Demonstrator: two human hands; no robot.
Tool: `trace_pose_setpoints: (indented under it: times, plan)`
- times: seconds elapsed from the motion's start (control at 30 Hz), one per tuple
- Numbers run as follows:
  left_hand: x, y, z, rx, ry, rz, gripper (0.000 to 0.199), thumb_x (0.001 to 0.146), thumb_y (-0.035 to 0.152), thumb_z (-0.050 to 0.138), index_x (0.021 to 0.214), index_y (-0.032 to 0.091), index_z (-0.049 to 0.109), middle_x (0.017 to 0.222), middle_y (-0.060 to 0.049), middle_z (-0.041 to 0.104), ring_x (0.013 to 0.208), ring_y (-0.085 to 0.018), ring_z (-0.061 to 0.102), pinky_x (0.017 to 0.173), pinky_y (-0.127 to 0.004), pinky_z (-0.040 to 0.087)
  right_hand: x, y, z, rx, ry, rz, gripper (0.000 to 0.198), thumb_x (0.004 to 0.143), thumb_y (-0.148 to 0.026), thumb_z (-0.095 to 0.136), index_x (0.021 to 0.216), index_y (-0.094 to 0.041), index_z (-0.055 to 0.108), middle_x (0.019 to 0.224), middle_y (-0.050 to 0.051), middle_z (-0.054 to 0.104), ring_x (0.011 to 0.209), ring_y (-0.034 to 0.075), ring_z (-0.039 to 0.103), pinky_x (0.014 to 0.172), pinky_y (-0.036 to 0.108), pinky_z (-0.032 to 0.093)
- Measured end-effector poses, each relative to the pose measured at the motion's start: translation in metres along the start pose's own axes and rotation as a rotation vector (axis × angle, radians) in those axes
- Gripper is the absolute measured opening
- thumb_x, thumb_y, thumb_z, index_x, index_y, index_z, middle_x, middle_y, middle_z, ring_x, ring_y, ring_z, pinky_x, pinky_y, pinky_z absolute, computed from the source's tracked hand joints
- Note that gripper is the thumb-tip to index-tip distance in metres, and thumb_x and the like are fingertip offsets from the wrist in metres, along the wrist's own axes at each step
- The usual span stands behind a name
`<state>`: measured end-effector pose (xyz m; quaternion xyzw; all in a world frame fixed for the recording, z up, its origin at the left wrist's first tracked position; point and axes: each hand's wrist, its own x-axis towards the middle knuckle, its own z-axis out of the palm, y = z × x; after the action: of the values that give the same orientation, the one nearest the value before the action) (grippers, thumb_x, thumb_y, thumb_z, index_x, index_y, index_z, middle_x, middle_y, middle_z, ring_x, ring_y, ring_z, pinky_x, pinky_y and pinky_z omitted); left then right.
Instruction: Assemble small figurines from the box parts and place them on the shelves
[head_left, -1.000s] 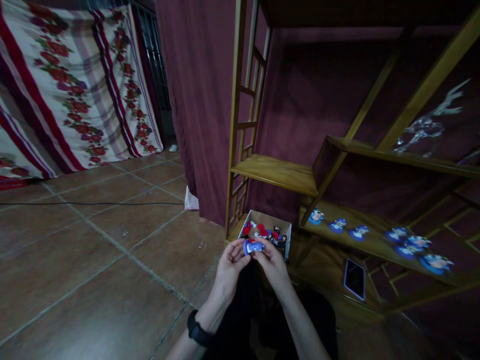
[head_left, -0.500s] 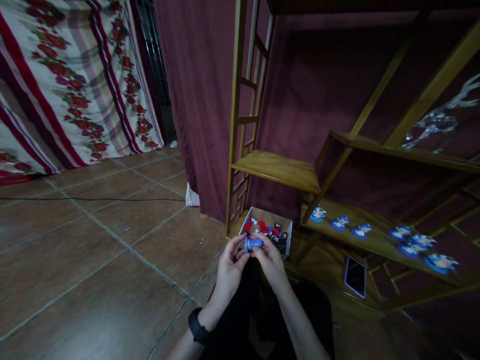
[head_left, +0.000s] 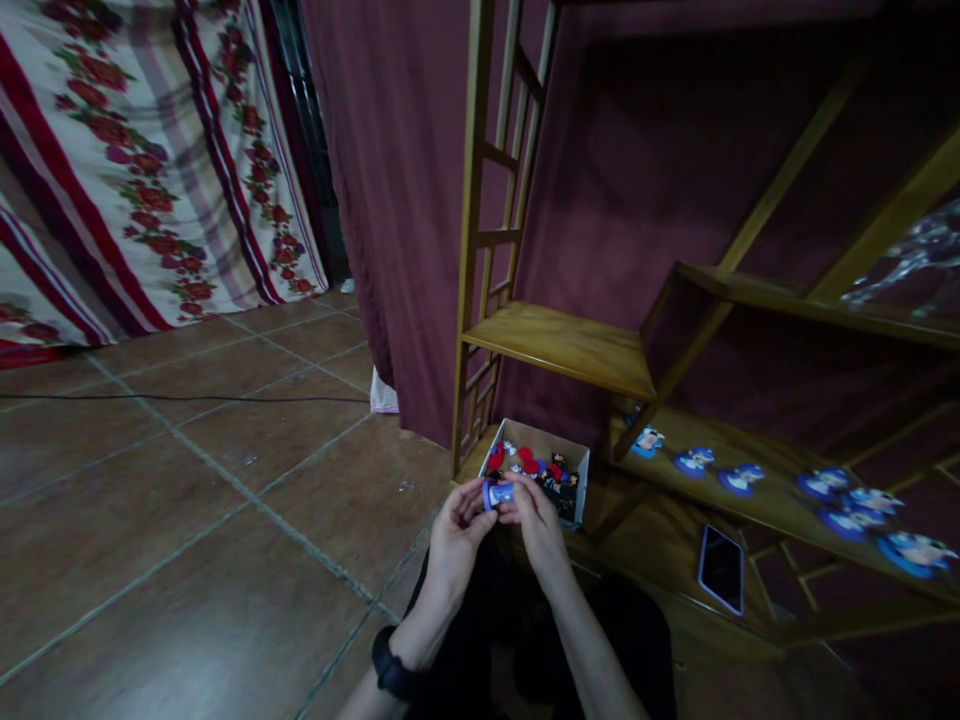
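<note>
1. Grip: left hand (head_left: 459, 528) closed lightly on the round-based end of a small blue figurine (head_left: 501, 494); right hand (head_left: 537, 518) pinching the other end, fingers hiding most of it. Figurine lies sideways between the two, above the lap.
2. Step in hand, as I read it: handling the piece with both hands, perhaps turning or checking it. It isn't set down anywhere.
3. Next move, my judgement: calls for one hand to take the hold alone before the other lets go; small thing, easily dropped.
4. Just beyond the fingers: open box (head_left: 555, 439), red and black small pieces (head_left: 529, 467) jumbled inside.
5. To the right: wooden shelf (head_left: 709, 428) bearing blue-based figurines (head_left: 741, 479), upright, spaced unevenly, some close together at the far right.
6. Below that shelf: phone (head_left: 721, 570), flat, screen dark.
7. Upper right: clear ornament (head_left: 911, 262), partly out of view.
</note>
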<state>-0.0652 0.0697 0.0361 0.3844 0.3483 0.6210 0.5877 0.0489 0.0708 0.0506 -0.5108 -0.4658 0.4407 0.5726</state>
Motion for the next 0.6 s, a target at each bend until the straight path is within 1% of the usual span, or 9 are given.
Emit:
trace_pose_setpoints:
  times: [0.17,0.23,0.3,0.4,0.47,0.6]
  plan:
    - [0.009,-0.005,-0.004,-0.035,0.015,-0.027,0.044,0.062,0.013,0.07,0.104,0.017,0.058,0.107,-0.009,0.064,0.105,-0.022,0.057,0.094,-0.038,0.041,0.005,0.005,-0.001,0.187,-0.044,0.075,0.045,0.078,-0.049,0.051,0.111,-0.019,0.059,0.106,0.01,0.065,0.078,0.019,0.065,0.07,0.035,0.054]
    - [0.012,-0.005,-0.003,-0.03,0.017,-0.013,0.043,0.061,0.013,0.07,0.103,0.017,0.059,0.107,-0.009,0.064,0.105,-0.022,0.057,0.094,-0.038,0.041,0.008,0.007,-0.003,0.204,-0.039,0.091,0.047,0.077,-0.05,0.052,0.112,-0.019,0.058,0.105,0.01,0.065,0.079,0.02,0.065,0.073,0.036,0.053]
    - [0.015,-0.004,-0.002,-0.012,0.019,0.012,0.043,0.061,0.012,0.069,0.102,0.018,0.059,0.109,-0.009,0.063,0.107,-0.022,0.055,0.095,-0.037,0.04,0.011,0.011,-0.008,0.179,-0.004,0.096,0.047,0.077,-0.051,0.051,0.11,-0.019,0.059,0.101,0.009,0.066,0.08,0.02,0.064,0.073,0.035,0.052]
    - [0.018,-0.002,0.002,0.041,0.024,0.052,0.042,0.063,0.013,0.068,0.103,0.02,0.059,0.113,-0.008,0.061,0.11,-0.022,0.053,0.095,-0.036,0.04,0.015,0.018,-0.017,0.097,0.094,0.073,0.038,0.077,-0.052,0.05,0.093,-0.02,0.063,0.089,0.006,0.067,0.073,0.018,0.062,0.066,0.031,0.051]
    - [0.019,-0.001,0.005,0.075,0.017,0.07,0.041,0.064,0.014,0.067,0.104,0.021,0.06,0.115,-0.007,0.06,0.109,-0.022,0.054,0.095,-0.035,0.04,0.016,0.022,-0.023,0.045,0.146,0.051,0.034,0.077,-0.053,0.049,0.081,-0.021,0.062,0.08,0.003,0.065,0.066,0.016,0.058,0.06,0.028,0.049]
    - [0.02,-0.001,0.01,0.093,0.009,0.087,0.042,0.064,0.015,0.068,0.105,0.022,0.06,0.114,-0.007,0.06,0.105,-0.021,0.056,0.094,-0.035,0.04,0.014,0.021,-0.028,-0.044,0.151,0.032,0.036,0.079,-0.053,0.046,0.064,-0.022,0.056,0.061,-0.001,0.057,0.055,0.014,0.051,0.055,0.025,0.044]
